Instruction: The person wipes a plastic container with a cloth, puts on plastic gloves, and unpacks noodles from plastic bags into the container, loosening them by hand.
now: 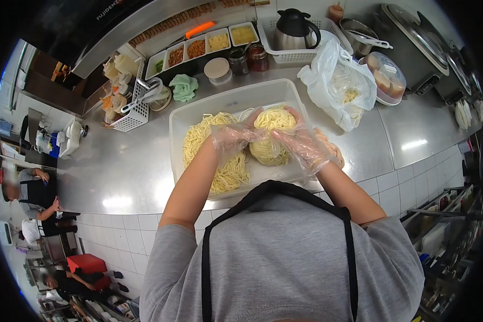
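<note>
Both my hands wear loose clear plastic gloves. My left hand (236, 135) and my right hand (299, 142) close in from either side on a rounded bundle of yellow noodles (275, 119), thumbs meeting near its middle. Some of the bundle appears to be behind clear plastic; whether that is a bag or glove film I cannot tell. It is over the right half of a large translucent plastic tub (178, 121). A loose heap of noodles (222, 174) fills the tub's left side, partly hidden by my left hand and forearm.
A white plastic bag (335, 75) with some noodles lies right of the tub, near a lidded container (385, 78). Behind are topping trays (196, 49), jars (239, 61), a green cloth (183, 87) and a thermal jug (294, 32). Two people are at far left.
</note>
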Available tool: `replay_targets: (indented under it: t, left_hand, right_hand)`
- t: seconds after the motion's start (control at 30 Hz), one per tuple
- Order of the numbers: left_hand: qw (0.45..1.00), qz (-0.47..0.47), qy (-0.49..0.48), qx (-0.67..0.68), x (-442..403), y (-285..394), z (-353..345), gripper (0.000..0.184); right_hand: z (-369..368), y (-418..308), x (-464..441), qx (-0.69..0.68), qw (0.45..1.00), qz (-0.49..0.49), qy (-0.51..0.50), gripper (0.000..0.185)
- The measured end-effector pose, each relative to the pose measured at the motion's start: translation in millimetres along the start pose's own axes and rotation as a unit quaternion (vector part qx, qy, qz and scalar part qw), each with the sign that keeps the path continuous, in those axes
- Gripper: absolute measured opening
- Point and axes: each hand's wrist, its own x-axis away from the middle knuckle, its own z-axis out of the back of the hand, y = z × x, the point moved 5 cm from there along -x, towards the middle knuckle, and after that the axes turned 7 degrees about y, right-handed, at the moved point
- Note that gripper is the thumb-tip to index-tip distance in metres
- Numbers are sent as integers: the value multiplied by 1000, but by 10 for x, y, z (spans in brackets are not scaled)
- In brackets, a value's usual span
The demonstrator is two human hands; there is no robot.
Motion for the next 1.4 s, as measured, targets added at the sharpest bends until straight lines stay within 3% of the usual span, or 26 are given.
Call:
replay_targets:
  t: [0.07, 0.1, 0.13, 0.17, 0.2, 0.27, 0.3, 0.4, 0.47, 0.5, 0.57, 0.6, 0.63, 0.67, 0.7, 0.77, 0.83, 0.9, 0.97, 1.0, 1.07, 1.13, 1.2, 1.27, 1.4]
  left_hand:
    - [997, -70, 1, 36, -32, 20, -32, 92]
    - [997, -70, 2, 36, -156, -56, 35, 92]
    - [986, -21, -28, 160, -360, -175, 123, 90]
    - [958, 29, -59, 279, -415, -144, 89, 88]
    - [959, 29, -62, 274, -443, -136, 54, 88]
    - [948, 76, 15, 309, -447, -217, 4, 61]
    - [949, 75, 13, 307, -464, -243, 5, 61]
    - [972, 56, 61, 222, -440, -273, 95, 59]
    - [974, -8, 176, 143, -311, -146, 237, 56]
    - [974, -7, 178, 142, -314, -156, 324, 56]
    - [957, -105, 266, -46, -315, -74, 588, 60]
    - [957, -102, 267, -46, -266, -38, 569, 60]
    - [934, -105, 288, -182, -203, 35, 566, 63]
    - [893, -106, 304, -314, -150, 94, 563, 66]
    - [893, -105, 308, -313, -180, 46, 598, 66]
    - [932, -98, 320, -140, -298, -109, 663, 70]
    - [934, -59, 302, -181, -187, 77, 491, 72]
    - [933, -19, 283, -223, -184, 99, 457, 74]
    - [985, -29, 149, -80, -404, -28, 485, 83]
    - [985, -32, 148, -81, -502, -164, 556, 83]
    - [958, -112, 226, -136, -637, -297, 738, 85]
    - [952, -122, 229, -164, -355, -104, 600, 87]
    - [945, -127, 236, -189, 12, 22, 450, 89]
    - [960, -215, 178, -11, 305, 110, 322, 89]
    - [960, -214, 182, -6, 547, 61, 400, 84]
  right_hand:
    - [-13, -45, 13, -28, 999, -25, -21, 89]
    - [-43, -135, 64, -103, 992, -62, -29, 83]
    - [-63, -178, 95, -177, 979, -97, -36, 77]
    - [-57, -158, 83, -178, 979, -94, -34, 77]
    - [-56, -107, 62, -145, 985, -82, -39, 72]
    - [-58, -25, 63, -112, 990, -71, -40, 68]
    - [-50, -43, 62, -70, 997, -23, -25, 67]
    - [8, 71, -1, -16, 998, 60, 24, 65]
    - [87, 142, -38, -7, 994, 91, 58, 63]
    - [124, 185, -59, -8, 995, 71, 65, 62]
    - [117, 129, -50, -12, 996, 48, 74, 61]
    - [60, 38, 1, -62, 994, -66, 65, 60]
    - [2, 30, 47, -110, 977, -177, 53, 60]
    - [20, 57, 42, -109, 977, -177, 49, 60]
    - [43, 87, 29, -160, 972, -168, 23, 62]
    - [18, 84, 22, -209, 965, -158, -2, 64]
    - [40, 122, 59, -81, 977, -189, 58, 71]
    - [2, 51, 124, -75, 977, -195, 43, 75]
    - [-12, 60, 142, -69, 977, -199, 28, 80]
    - [-15, 129, 118, -77, 981, -180, 14, 83]
    - [7, 225, 83, -85, 984, -158, 4, 86]
    - [13, 225, 55, -98, 991, -90, 1, 85]
    - [8, 125, 87, -130, 984, -119, 4, 82]
    - [-1, 88, 89, -160, 976, -147, 4, 80]
    - [58, 172, 21, -123, 986, -113, 3, 67]
